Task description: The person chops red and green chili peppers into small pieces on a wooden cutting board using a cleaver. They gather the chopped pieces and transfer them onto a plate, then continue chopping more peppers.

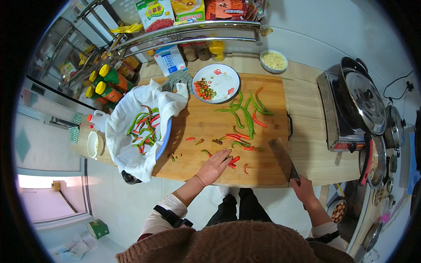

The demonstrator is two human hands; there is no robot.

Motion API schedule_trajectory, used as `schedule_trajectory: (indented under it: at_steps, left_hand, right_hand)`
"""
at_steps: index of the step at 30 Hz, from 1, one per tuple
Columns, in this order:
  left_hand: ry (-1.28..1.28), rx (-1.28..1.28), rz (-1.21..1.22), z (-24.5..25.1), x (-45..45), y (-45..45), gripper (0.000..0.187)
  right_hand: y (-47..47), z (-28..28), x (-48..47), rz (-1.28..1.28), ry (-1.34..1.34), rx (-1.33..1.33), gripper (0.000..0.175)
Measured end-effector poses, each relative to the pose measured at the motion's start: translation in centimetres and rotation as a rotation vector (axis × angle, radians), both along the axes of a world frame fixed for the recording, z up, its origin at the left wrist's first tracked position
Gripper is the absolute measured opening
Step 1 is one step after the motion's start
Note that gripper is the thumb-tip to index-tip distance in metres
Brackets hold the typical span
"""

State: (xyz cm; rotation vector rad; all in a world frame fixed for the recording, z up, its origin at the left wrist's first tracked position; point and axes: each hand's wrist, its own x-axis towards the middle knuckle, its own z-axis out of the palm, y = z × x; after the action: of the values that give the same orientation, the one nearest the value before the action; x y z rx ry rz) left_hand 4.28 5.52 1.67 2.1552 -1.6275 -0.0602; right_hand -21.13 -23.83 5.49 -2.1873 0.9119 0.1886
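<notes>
My left hand (213, 167) lies palm down over red and green chili peppers near the front of the wooden cutting board (197, 125); what is under the palm is hidden. My right hand (302, 189) grips the handle of a cleaver (283, 157), whose blade rests over the board's right part. Whole chili peppers (248, 118) lie behind my left hand. A white plate (227, 80) at the board's back holds chopped chili pieces (204, 89). On the left, a blue basin (164, 141) lined with white cloth (115, 131) holds more chilies (144, 128). Small pepper ends (173, 157) lie beside it.
A gas stove (332, 115) with a lidded pan (368, 95) stands at right. A bowl of minced food (273, 61) sits behind the board. Yellow-capped bottles (110, 82) and a metal rack (184, 31) stand at the back left. A white bowl (95, 144) is left of the basin.
</notes>
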Motion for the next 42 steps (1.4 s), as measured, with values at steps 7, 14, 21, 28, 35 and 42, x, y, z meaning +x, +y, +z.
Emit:
schedule_trajectory:
  at_steps: [7,14,21,28,35,42]
  left_hand:
    - [-0.102,0.018,-0.117,0.3,-0.9,-3.8,0.042]
    - [-0.113,0.122,-0.043,1.4,-0.5,-6.4,0.045]
    - [-0.066,-0.021,0.023,2.6,1.2,-7.9,0.058]
    - [-0.106,0.127,0.070,2.3,1.6,-8.3,0.051]
    - [-0.074,0.233,0.053,4.0,2.5,-7.0,0.043]
    - [0.014,0.254,-0.045,6.1,7.4,-9.9,0.037]
  right_hand:
    - [0.0,0.5,0.0,0.031,-0.059,0.000,0.026]
    - [0.2,0.3,-0.1,0.048,-0.112,-0.003,0.025]
    - [0.7,1.8,1.7,-0.038,-0.144,-0.007,0.026]
    - [0.1,1.4,3.0,0.122,-0.003,-0.176,0.031]
    - [-0.1,1.6,3.5,0.072,0.019,-0.102,0.031]
    - [-0.4,1.1,3.3,0.048,0.070,-0.048,0.031]
